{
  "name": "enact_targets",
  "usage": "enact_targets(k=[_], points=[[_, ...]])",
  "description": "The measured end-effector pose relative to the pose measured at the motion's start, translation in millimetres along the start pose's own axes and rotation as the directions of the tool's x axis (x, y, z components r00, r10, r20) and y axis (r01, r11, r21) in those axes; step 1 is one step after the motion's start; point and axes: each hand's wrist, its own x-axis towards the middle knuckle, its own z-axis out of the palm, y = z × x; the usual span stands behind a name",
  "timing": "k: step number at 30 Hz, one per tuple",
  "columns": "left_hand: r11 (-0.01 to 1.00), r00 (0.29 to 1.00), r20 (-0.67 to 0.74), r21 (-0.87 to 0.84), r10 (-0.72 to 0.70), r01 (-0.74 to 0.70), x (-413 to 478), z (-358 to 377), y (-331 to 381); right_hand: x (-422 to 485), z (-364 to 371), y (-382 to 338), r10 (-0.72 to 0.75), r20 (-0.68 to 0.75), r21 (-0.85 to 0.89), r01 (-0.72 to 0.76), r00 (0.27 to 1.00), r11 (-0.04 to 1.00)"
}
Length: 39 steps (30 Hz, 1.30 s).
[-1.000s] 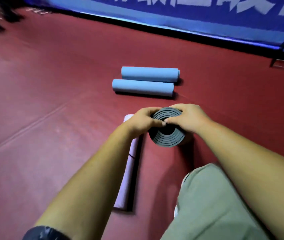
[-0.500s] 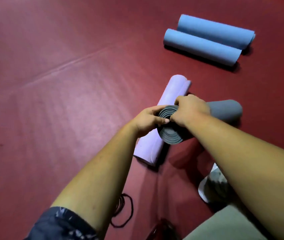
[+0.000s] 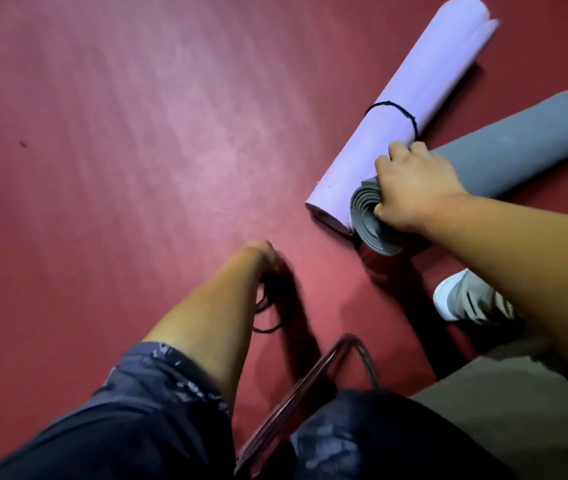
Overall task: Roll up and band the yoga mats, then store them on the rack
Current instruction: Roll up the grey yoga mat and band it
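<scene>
The right hand [image 3: 414, 188] is making the working grip: its fingers are curling over the top of the grey rolled foam yoga mat [image 3: 518, 147] at its near end, and the thumb is pressing on the spiral end face, clamping the roll closed at centre right of the frame. From that grip the mat's long axis is running away to the upper right, lying on the dark red floor [image 3: 137, 168]. No band is showing on it.

Touching its near end on the left, the lilac rolled yoga mat [image 3: 414, 81] is lying on a steeper slant towards the top right, with a thin black band [image 3: 391, 103] already around it.

The left hand [image 3: 263, 252] is reaching down at lower centre, well apart from the grey roll. Its fingers are blurring over a tangle of loose black cord loops [image 3: 268, 306] on the floor, and I cannot tell whether they are closing on one.

Judging from this, the free hand is the one fetching a band, which would then need to travel right and up to the roll's open near end.
</scene>
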Motion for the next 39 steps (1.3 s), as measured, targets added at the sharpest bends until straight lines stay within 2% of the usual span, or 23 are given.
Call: enact_targets(k=[2, 7, 9, 11, 13, 15, 18, 21, 24, 28, 30, 32, 36, 39], points=[[0.979, 0.989, 0.148, 0.204, -0.030, -0.001, -5.8, 15.7, -1.4, -0.5, 3.5, -2.9, -0.045, -0.001, -0.040, 0.045, 0.999, 0.998], [0.978, 0.963, 0.254, 0.208, -0.087, 0.033, -2.7, 43.5, 14.8, -1.3, 8.7, -3.6, -0.080, 0.013, -0.052, 0.081, 0.997, 0.995], [0.977, 0.976, 0.192, 0.207, -0.099, 0.058, 18.9, 55.6, 8.8, -0.6, 9.8, -2.7, -0.076, 0.017, -0.050, 0.077, 0.997, 0.996], [0.984, 0.984, 0.071, 0.085, -0.161, 0.155, 68.0, 71.1, -4.7, 0.5, 10.1, -2.9, -0.074, 0.016, -0.043, 0.074, 0.997, 0.996], [0.977, 0.977, -0.053, -0.063, -0.205, 0.202, 42.1, 57.7, -1.2, 1.7, 9.7, -3.2, -0.071, 0.017, -0.041, 0.072, 0.997, 0.997], [0.962, 0.958, -0.194, -0.213, -0.211, 0.169, 21.3, 46.9, 1.3, 2.2, 8.5, -2.0, -0.068, 0.021, -0.047, 0.069, 0.997, 0.997], [0.919, 0.922, -0.284, -0.363, -0.265, 0.152, 8.9, 32.1, 3.6, 1.6, 5.8, -0.1, -0.058, 0.027, -0.047, 0.059, 0.998, 0.997], [0.923, 0.914, -0.325, -0.368, -0.243, 0.114, -1.8, 9.2, 9.2, -0.6, 0.0, 3.2, -0.044, 0.033, -0.035, 0.046, 0.998, 0.998], [0.880, 0.915, -0.346, -0.474, -0.207, 0.020, -16.8, -18.1, 23.9, -5.8, -9.1, 9.5, 0.001, 0.032, 0.006, -0.001, 0.999, 1.000], [0.687, 0.932, -0.313, -0.718, -0.180, -0.109, -49.6, -50.5, 55.2, -16.4, -25.5, 21.6, 0.128, 0.029, 0.128, -0.131, 0.991, 0.983], [0.608, 0.937, -0.319, -0.774, -0.138, -0.174, -70.0, -63.7, 74.6, -25.0, -35.4, 32.5, 0.211, 0.013, 0.224, -0.208, 0.977, 0.952], [0.570, 0.940, -0.334, -0.786, -0.065, -0.240, -93.5, -71.7, 98.3, -37.1, -45.6, 49.6, 0.282, -0.012, 0.310, -0.264, 0.959, 0.913], [0.487, 0.934, -0.330, -0.799, 0.135, -0.353, -138.7, -79.9, 151.3, -64.6, -72.9, 93.2, 0.343, -0.112, 0.405, -0.272, 0.933, 0.873], [0.465, 0.908, -0.374, -0.781, 0.189, -0.418, -168.3, -87.8, 196.7, -89.2, -92.0, 132.9, 0.403, -0.158, 0.445, -0.299, 0.901, 0.844]])
